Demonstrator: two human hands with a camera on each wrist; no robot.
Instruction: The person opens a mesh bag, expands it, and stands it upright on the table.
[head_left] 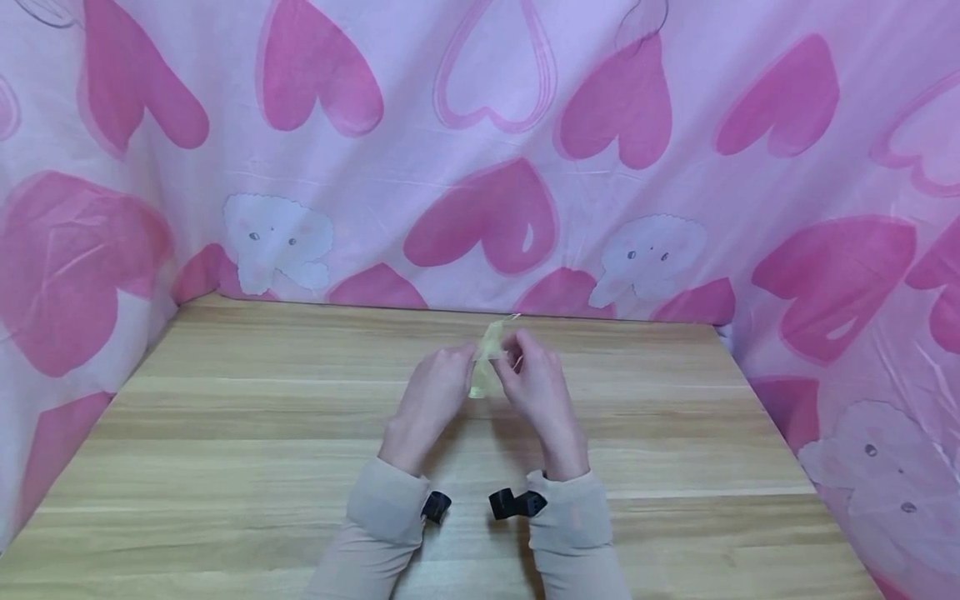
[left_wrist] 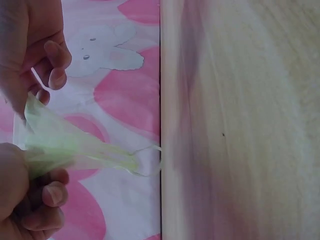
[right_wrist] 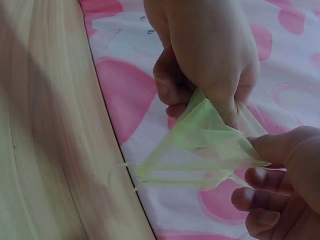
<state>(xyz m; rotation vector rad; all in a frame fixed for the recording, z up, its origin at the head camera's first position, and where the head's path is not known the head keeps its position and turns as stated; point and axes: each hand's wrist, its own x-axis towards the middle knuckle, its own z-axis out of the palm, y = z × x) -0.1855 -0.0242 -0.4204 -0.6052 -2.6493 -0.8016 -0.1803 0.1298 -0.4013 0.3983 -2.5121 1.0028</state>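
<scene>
Between both hands is a sheer, pale yellow-green drawstring pouch (head_left: 491, 342), held up over the far part of the table. My left hand (head_left: 435, 387) pinches one side of its wide end. The other side is pinched by my right hand (head_left: 540, 379), thumb against fingers. In the left wrist view the pouch (left_wrist: 65, 142) narrows away from the hands to thin pale strings (left_wrist: 150, 148) that hang loose in a loop. The right wrist view shows the thin cloth (right_wrist: 200, 145) spread between the fingers of both hands, with folded corners.
A wood-grain table (head_left: 262, 450) lies under the hands. Behind it and at both sides hangs a pink cloth (head_left: 480, 142) printed with hearts and white rabbit-like figures; it meets the table's far edge. Black wrist cameras (head_left: 517, 503) sit at the sleeve cuffs.
</scene>
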